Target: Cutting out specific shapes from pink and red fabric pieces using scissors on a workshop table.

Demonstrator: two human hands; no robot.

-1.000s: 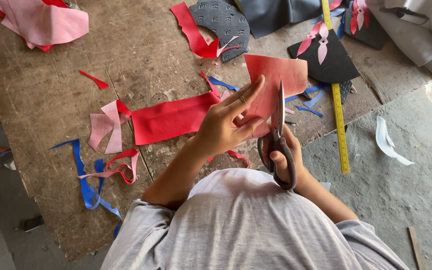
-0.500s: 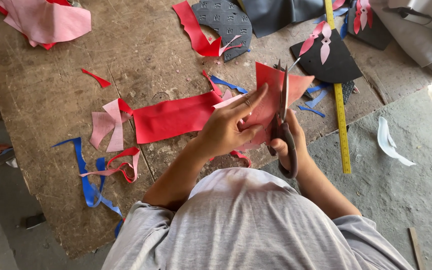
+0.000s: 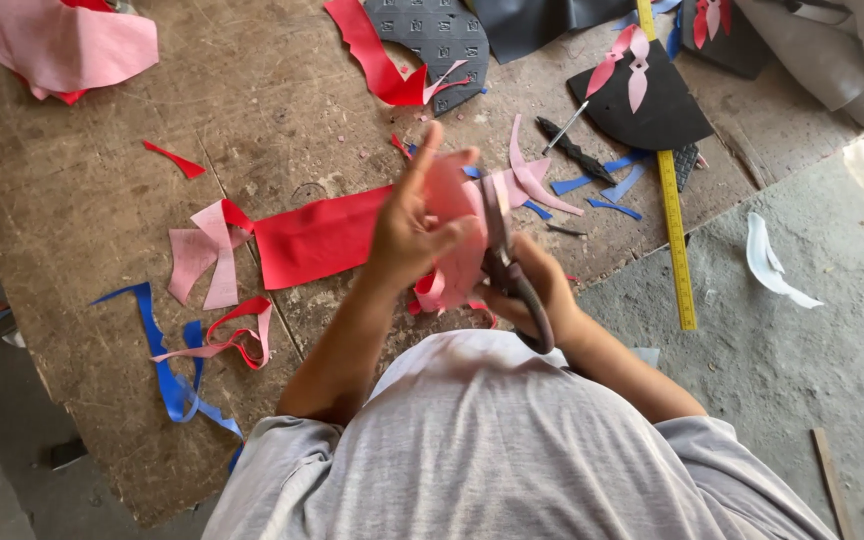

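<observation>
My left hand (image 3: 414, 225) grips a pink-and-red piece of sheet material (image 3: 455, 235) held up over the worn work board (image 3: 82, 200). My right hand (image 3: 537, 290) is closed on the handles of dark scissors (image 3: 507, 265), whose blades point up along the piece's right edge. A red rectangular sheet (image 3: 317, 238) lies flat on the board just left of my left hand. The piece is motion-blurred and partly hidden by my fingers.
Pink, red and blue offcuts (image 3: 207, 330) litter the board's left part. A grey shoe sole (image 3: 439, 35), a black cut piece (image 3: 652, 100) and a yellow tape measure (image 3: 672, 200) lie at the back right. A pink sheet pile (image 3: 52, 45) sits top left. Concrete floor (image 3: 802, 340) is right.
The piece has turned in my left hand from a broad flat face to nearly edge-on. The scissors have shifted a little left and lower along it.
</observation>
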